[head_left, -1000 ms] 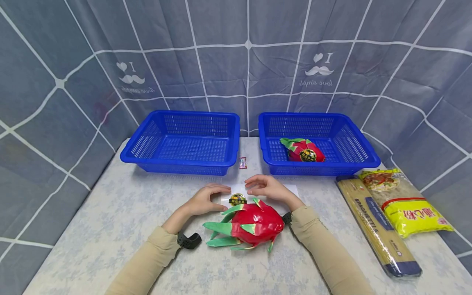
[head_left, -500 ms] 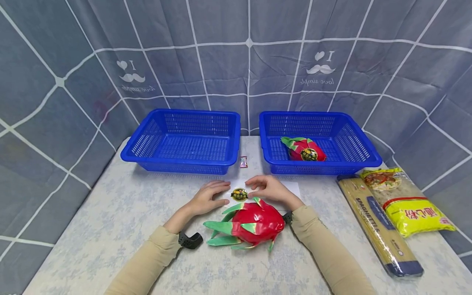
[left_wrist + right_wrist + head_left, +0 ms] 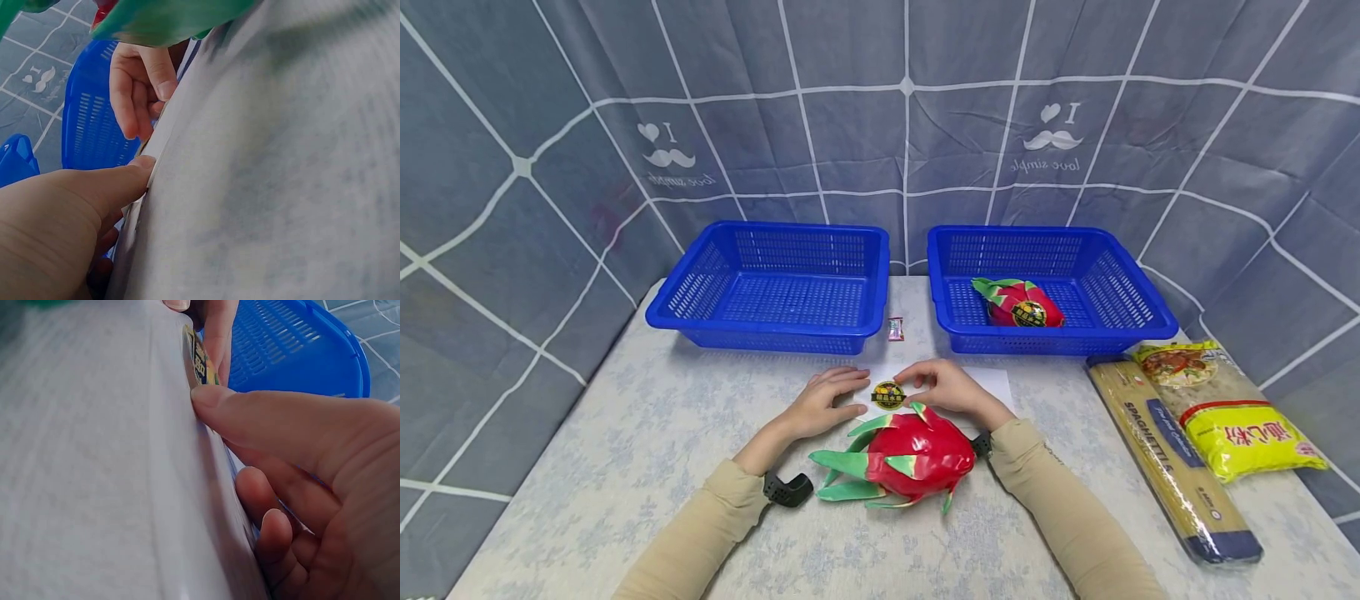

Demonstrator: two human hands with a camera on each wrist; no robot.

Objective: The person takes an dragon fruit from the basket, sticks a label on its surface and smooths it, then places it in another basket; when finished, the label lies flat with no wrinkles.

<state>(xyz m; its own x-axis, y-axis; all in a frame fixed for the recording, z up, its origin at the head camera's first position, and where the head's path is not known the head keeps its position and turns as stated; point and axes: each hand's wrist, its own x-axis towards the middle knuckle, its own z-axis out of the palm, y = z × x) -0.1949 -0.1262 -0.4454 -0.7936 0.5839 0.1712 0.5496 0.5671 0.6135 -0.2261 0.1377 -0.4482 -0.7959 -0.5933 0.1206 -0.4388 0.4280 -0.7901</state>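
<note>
A round black-and-gold sticker (image 3: 889, 396) lies on a white sheet (image 3: 992, 385) between the hands in the head view. My right hand (image 3: 946, 387) has its curled thumb and index finger at the sticker's right edge. In the right wrist view the thumb touches the sticker (image 3: 201, 362), whose edge looks slightly raised; the index fingertip is hidden there. My left hand (image 3: 822, 404) rests at the sheet's left side with its fingers extended, the thumb at the sheet's edge. Nearer me, between the forearms, lies a red dragon fruit (image 3: 925, 454) with green leaves.
Two blue baskets stand at the back: the left basket (image 3: 767, 329) and the right basket (image 3: 1052, 340), which holds another dragon fruit (image 3: 1011, 302) bearing a similar sticker. A small wrapped candy (image 3: 896, 329) lies between them. Spaghetti (image 3: 1172, 467) and a yellow-labelled bag (image 3: 1232, 417) are at right.
The left hand has moved slightly away from me and settled flatter on the sheet. The right fingers have drawn closer around the sticker's edge. The near dragon fruit has shifted slightly left.
</note>
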